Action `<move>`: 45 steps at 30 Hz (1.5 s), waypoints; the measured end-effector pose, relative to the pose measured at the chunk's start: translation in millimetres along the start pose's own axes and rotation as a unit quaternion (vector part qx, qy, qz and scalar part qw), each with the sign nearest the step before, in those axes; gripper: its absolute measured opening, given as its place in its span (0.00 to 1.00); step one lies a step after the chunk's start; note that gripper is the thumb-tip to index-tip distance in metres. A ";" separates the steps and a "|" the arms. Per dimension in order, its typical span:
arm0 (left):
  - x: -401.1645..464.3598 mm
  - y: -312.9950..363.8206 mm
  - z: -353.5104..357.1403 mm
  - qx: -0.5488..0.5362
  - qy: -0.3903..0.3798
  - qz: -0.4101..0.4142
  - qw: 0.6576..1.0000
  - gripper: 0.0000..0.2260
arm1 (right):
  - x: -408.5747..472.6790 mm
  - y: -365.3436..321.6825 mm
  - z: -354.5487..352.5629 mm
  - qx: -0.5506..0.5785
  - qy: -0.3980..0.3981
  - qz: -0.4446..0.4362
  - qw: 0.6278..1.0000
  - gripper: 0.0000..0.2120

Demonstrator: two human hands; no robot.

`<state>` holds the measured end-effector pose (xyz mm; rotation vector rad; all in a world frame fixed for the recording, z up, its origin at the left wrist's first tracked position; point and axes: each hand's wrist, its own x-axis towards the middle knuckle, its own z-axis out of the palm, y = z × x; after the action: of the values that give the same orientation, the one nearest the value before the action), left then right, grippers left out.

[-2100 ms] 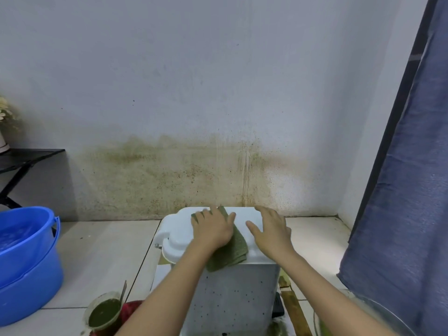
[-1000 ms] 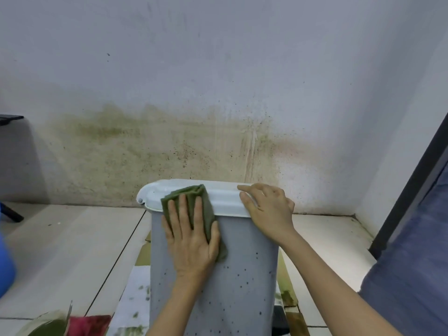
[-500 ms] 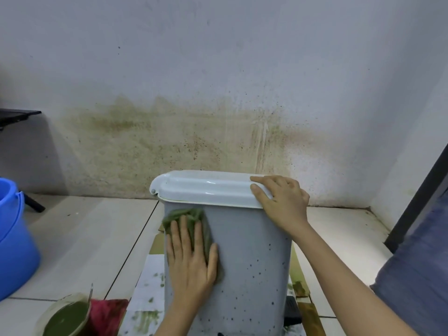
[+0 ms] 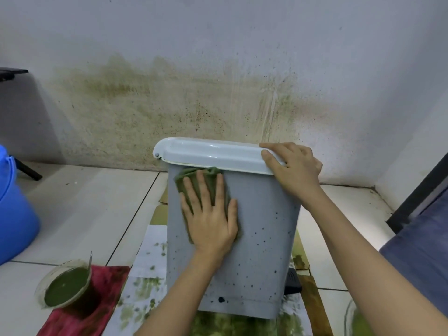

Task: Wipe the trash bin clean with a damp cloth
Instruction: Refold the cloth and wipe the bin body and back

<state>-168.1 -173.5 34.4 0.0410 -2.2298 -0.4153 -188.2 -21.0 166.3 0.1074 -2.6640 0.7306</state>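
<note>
A grey trash bin point(image 4: 261, 238) with a white lid point(image 4: 213, 151) stands on the floor before a stained wall, its near face dotted with dark specks. My left hand point(image 4: 211, 217) lies flat on the upper left of that face, fingers spread, pressing a green cloth point(image 4: 208, 178) against it just under the lid. Most of the cloth is hidden under the palm. My right hand point(image 4: 294, 166) grips the lid's right end, thumb on the front edge.
A blue bucket point(image 4: 14, 209) stands at the left. A bowl of green liquid point(image 4: 65, 284) with a spoon sits on a red cloth point(image 4: 82, 318) at lower left. Stained paper point(image 4: 145, 270) lies under the bin. A blue curtain point(image 4: 421, 255) hangs right. A glass bowl's rim point(image 4: 349, 316) shows lower right.
My left hand slid the cloth from the lid down onto the bin's front face and keeps rubbing there near the top. My right hand stayed on the lid's right end.
</note>
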 end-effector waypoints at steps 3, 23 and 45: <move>-60.5 5.5 17.9 0.040 -0.056 0.269 0.961 0.23 | 1.8 2.0 -1.2 0.005 -0.006 -0.001 1.000 0.15; -80.8 -45.4 10.4 0.069 -0.044 0.417 0.905 0.25 | -9.0 11.1 -5.5 0.055 -0.013 -0.026 0.998 0.14; -14.3 68.0 11.6 0.084 -0.099 0.511 0.850 0.25 | 8.8 29.5 -59.5 0.198 -0.218 0.035 0.955 0.27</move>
<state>-160.2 -103.6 37.9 -1.0919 -2.1224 0.3839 -181.4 34.7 202.8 0.3124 -2.8923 1.4018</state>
